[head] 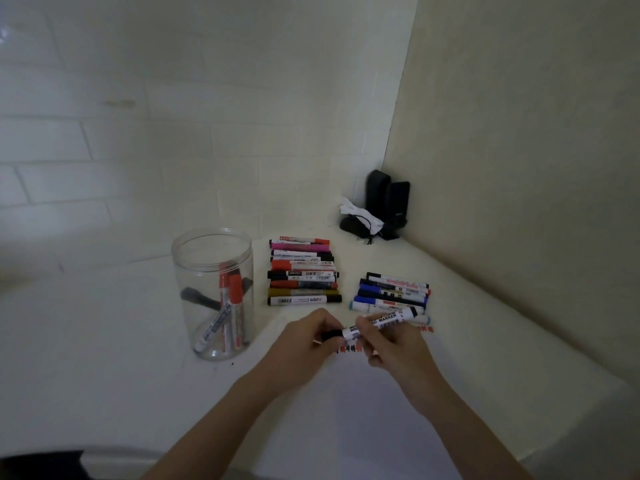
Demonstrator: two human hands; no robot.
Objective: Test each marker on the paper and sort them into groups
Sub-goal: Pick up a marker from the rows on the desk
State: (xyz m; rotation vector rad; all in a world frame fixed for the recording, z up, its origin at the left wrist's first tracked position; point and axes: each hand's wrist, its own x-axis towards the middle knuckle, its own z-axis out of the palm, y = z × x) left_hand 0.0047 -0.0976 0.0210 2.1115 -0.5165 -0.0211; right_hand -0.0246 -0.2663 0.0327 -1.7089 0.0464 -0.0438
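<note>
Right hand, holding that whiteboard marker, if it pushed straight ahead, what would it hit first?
Probably the right marker pile, just beyond the right hand gripping the marker; depth is uncertain from this view.

Just two bare forearms here, no sleeves, no watch, no rings or gloves on the left hand (304, 336) or right hand (391, 344). Short plain fingernails, nothing else worn.

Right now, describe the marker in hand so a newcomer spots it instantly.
Start at the clear plastic jar, then look right past the two rows of sorted markers to the paper. Above it, both hands grip one whiteboard marker: the only marker lifted off the table, white-barrelled, black cap.
</note>
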